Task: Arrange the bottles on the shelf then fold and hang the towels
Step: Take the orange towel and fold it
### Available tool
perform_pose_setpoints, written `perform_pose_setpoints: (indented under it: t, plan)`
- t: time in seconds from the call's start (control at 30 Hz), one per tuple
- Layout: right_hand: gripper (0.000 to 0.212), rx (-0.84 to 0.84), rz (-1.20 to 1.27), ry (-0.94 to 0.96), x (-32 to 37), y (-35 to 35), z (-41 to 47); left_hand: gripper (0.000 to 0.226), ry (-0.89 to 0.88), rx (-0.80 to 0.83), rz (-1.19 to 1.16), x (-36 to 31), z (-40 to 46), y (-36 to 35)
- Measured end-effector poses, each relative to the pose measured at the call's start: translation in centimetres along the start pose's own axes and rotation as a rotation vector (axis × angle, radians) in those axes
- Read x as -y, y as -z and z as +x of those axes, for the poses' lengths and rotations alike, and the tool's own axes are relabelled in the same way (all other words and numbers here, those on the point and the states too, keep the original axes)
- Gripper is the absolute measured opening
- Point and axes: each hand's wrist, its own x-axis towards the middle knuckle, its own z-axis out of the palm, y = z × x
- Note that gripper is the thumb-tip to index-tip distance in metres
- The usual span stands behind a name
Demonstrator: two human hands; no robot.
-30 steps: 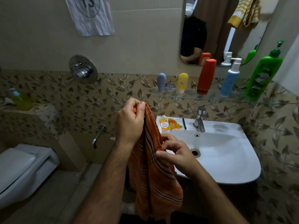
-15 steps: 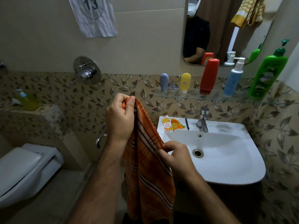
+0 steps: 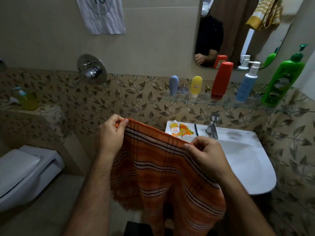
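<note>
A second ago the orange striped towel (image 3: 163, 169) hung bunched in a narrow column from the left hand (image 3: 109, 135), with the right hand (image 3: 207, 155) pinching it lower down. Now the two hands are well apart and the towel's top edge is stretched between them, so the cloth hangs spread wide in front of the sink (image 3: 247, 160). The left hand pinches one top corner between thumb and curled fingers; the right hand pinches the other end of the edge the same way, lower and nearer the basin.

Five bottles stand in a row on the glass shelf (image 3: 226, 103): a grey one (image 3: 173, 85), a yellow one (image 3: 196, 86), a red one (image 3: 222, 80), a blue pump bottle (image 3: 246, 86) and a green pump bottle (image 3: 283, 79). One towel is in hand; a second, yellow striped one (image 3: 264, 13) shows in the mirror (image 3: 238, 31).

Two sachets (image 3: 180, 130) lie on the sink rim beside the tap (image 3: 213, 126). A toilet (image 3: 25, 169) sits at the left, a shower valve (image 3: 92, 69) is on the wall, and a numbered paper (image 3: 101, 14) is stuck above. The spread towel hides the sink's near left edge.
</note>
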Motion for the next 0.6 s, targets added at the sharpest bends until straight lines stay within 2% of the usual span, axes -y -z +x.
perform_pose_setpoints:
  t: [0.07, 0.17, 0.27, 0.37, 0.47, 0.53, 0.6]
  plan:
    - [0.025, -0.047, -0.05, -0.057, -0.2, -0.3, 0.1, 0.02, 0.048, 0.056, 0.009, 0.3, -0.4, -0.5]
    - [0.012, -0.089, -0.086, -0.15, -0.3, -0.9, 0.6, 0.022, 0.141, 0.097, -0.046, 0.4, -1.5, -1.6]
    - [0.018, -0.055, -0.149, -0.168, -0.3, -1.1, 1.0, 0.025, 0.258, 0.135, -0.105, -0.2, -2.8, -2.8]
    - [0.011, -0.04, -0.127, -0.188, -0.7, -1.5, 1.5, 0.029, 0.32, 0.152, -0.171, -0.7, -3.7, -3.7]
    - [0.01, -0.04, -0.08, -0.17, -0.9, -1.8, 1.5, 0.013, 0.333, 0.177, -0.281, -1.3, -4.4, -4.0]
    - [0.012, -0.026, -0.071, -0.116, -0.5, -1.8, 1.3, 0.028, 0.299, 0.336, -0.389, -1.8, -4.8, -4.0]
    - [0.014, 0.033, -0.054, -0.054, 0.1, -1.6, 1.1, 0.049, 0.223, 0.604, -0.498, -2.4, -5.2, -4.2]
